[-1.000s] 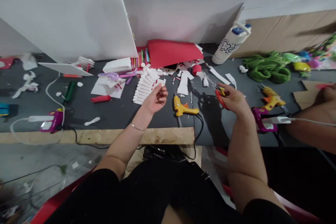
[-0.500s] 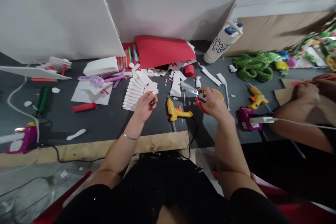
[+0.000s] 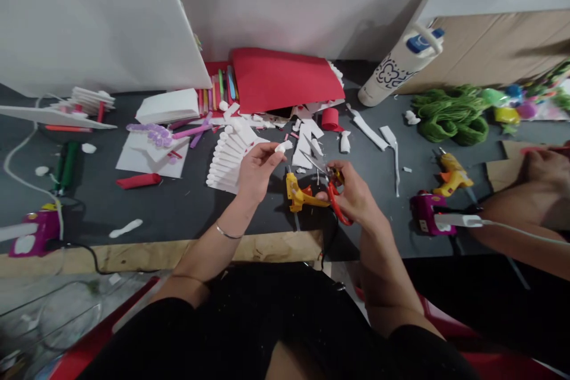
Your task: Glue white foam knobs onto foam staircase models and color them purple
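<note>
Between the thumb and fingers of my left hand (image 3: 258,172) is a small white paper piece (image 3: 284,146). My right hand (image 3: 354,193) grips red-handled scissors (image 3: 339,206), with the blades pointing up and left toward that piece but apart from it. Beside my left hand lies a fan of white strips with rounded ends (image 3: 222,160) on a white sheet. Just below the scissors, a yellow glue gun (image 3: 297,193) rests on the dark table. White paper scraps (image 3: 307,133) lie beyond the blades.
Red sheet (image 3: 285,80), red roll (image 3: 330,119) and white bottle (image 3: 392,74) stand toward the back. Green yarn (image 3: 449,116), a second glue gun (image 3: 454,173) and a purple power block (image 3: 430,211) are on the right, near another person's arm (image 3: 521,208). A purple flower piece (image 3: 154,135) lies left.
My left hand has moved right, and the white piece now shows at its fingertips. My right hand has brought the scissors left and down, nearer to it. The view has shifted slightly.
</note>
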### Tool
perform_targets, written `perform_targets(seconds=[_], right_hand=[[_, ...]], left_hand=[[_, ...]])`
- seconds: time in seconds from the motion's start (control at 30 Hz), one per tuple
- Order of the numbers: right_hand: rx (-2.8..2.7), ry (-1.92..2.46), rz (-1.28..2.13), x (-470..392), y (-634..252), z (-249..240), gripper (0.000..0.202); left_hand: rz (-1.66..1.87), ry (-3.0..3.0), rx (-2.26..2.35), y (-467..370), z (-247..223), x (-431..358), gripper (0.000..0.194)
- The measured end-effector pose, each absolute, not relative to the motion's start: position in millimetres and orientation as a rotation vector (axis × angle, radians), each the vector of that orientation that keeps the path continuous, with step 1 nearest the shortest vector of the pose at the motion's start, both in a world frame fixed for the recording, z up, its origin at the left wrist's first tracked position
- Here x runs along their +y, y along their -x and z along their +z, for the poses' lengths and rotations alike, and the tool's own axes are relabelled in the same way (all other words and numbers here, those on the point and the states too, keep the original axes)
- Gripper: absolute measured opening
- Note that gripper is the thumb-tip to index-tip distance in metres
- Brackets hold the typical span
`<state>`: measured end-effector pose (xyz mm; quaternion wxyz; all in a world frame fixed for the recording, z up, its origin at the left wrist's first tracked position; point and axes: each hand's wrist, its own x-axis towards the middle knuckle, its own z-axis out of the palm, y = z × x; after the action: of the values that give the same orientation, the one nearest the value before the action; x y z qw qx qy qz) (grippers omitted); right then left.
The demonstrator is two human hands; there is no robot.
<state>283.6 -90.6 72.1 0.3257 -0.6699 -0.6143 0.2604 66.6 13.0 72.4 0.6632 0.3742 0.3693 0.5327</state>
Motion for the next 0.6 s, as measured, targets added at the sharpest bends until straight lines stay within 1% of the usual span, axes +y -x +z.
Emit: perform_targets(seconds=[0.13, 0.33, 0.5, 0.6], right_hand=[[-1.611, 1.710, 0.614, -94.8, -268.8, 67.6, 0.062], [-1.580, 1.704, 0.559, -93.4, -259.0, 67.7, 0.054], [-1.561, 1.760, 0.620, -97.1, -256.7, 73.9, 0.048], [-1.552, 1.804, 0.599, -100.7, -255.9, 76.2, 0.047]], left_hand=[[1.154, -0.898, 0.801, -73.3, 77.5, 10.9, 0.043], [1.087, -0.889, 0.820, -84.8, 79.8, 5.1, 0.046], [1.044, -0.843, 0.877, -87.8, 84.1, -0.4, 0.039], [1.055, -0.834, 0.891, -89.5, 84.9, -3.0, 0.034]])
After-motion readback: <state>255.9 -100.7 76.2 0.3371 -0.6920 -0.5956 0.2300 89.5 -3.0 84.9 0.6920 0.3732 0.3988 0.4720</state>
